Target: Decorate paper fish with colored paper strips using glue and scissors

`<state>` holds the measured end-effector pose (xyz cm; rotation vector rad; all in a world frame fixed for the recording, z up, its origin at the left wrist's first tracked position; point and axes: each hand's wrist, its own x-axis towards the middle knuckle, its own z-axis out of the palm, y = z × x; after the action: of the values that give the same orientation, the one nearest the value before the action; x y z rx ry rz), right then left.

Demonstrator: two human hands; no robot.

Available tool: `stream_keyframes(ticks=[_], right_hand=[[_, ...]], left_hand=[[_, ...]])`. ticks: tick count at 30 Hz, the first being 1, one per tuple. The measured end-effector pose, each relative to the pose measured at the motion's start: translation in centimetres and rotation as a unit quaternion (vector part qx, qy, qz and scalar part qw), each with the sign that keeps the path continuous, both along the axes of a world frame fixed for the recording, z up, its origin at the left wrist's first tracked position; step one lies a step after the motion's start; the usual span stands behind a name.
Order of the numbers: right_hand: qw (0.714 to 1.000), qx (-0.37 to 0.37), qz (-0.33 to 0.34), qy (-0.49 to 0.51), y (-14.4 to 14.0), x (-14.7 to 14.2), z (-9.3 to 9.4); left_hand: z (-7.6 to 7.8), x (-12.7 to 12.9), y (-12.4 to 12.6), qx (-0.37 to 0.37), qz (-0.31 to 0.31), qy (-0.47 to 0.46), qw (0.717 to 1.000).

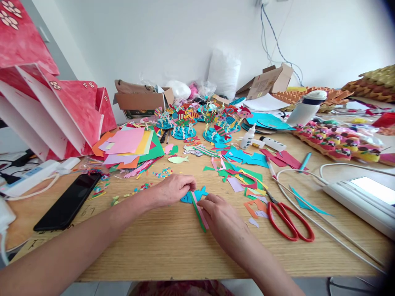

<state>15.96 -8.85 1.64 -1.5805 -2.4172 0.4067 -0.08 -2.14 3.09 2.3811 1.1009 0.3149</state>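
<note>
Wooden table (173,246), craft clutter across the far half. Landmark: the blue paper fish (197,194), lying flat near the table's middle.

Left hand (174,189): palm down, fingers curled onto the fish's left end, pinning it to the wood. Fingertips hidden under the knuckles, so cannot tell whether it pinches or only presses.

Right hand (222,218): just right of the fish, fingers bent down onto thin paper strips (199,211), green and pink, that run from the fish's belly toward the person. Looks like a light press, not a closed grip.

Red-handled scissors (288,222) lie shut, well right of the fish. White glue bottle (247,137) stands beyond the fish, to the right. Black phone (66,203) far left of it. Heap of coloured paper offcuts (243,176) just beyond and right.

Judgement: strips are being laid across the fish. To do it well, keep the fish pinned flat, set each strip square to the body, press from the middle outward, and leave overhang for trimming.
</note>
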Motion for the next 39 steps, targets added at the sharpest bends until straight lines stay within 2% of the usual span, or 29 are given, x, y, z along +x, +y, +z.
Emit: stream_keyframes(ticks=[4,8,19,35,39], right_hand=[[0.999,0.032,0.024,-0.03,0.9,-0.3,-0.8],[0.997,0.051,0.019,-0.052,1.4,-0.4,-1.4],[0.994,0.065,0.015,-0.085,1.6,-1.0,-1.2],[0.992,0.023,0.024,-0.118,0.2,-0.9,-0.5],[0.993,0.051,0.01,-0.103,-0.6,-0.5,-1.0]], left_hand=[[-0.2,0.0,0.5,-0.008,0.007,-0.013,1.0],[-0.2,0.3,0.8,-0.023,0.002,-0.021,1.0],[-0.7,0.5,1.5,-0.06,-0.008,-0.018,0.998],[-1.2,0.6,2.0,-0.072,-0.006,-0.013,0.997],[-1.3,0.7,2.1,-0.076,-0.002,-0.021,0.997]])
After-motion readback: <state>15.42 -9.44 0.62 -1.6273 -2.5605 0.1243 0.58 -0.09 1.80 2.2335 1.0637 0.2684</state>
